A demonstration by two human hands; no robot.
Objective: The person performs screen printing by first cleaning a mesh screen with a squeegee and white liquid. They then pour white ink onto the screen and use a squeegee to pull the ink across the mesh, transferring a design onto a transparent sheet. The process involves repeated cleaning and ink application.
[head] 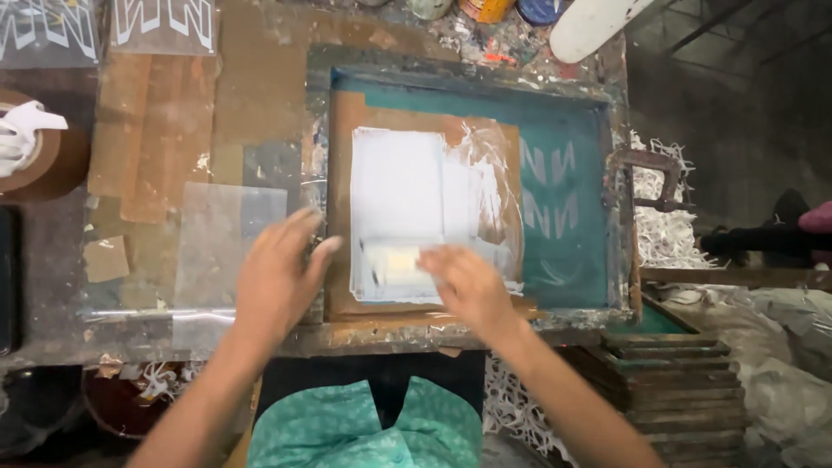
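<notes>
A wooden-framed printing screen [617, 260] with green mesh lies flat on the worktable, its middle smeared with white ink [403, 186]. My right hand [468, 284] grips a pale squeegee [392, 264] low on the screen; the view is blurred by motion. My left hand [279, 277] hovers with fingers spread over the frame's left edge, holding nothing, beside a clear plastic sheet [212, 251].
A roll of brown tape with white cloth [35, 147] sits at the left edge. Paint pots [485, 9] stand at the back. A metal clamp [654, 178] holds the screen's right side. Stacked wooden frames [676, 386] and shredded white paper [663, 230] lie at right.
</notes>
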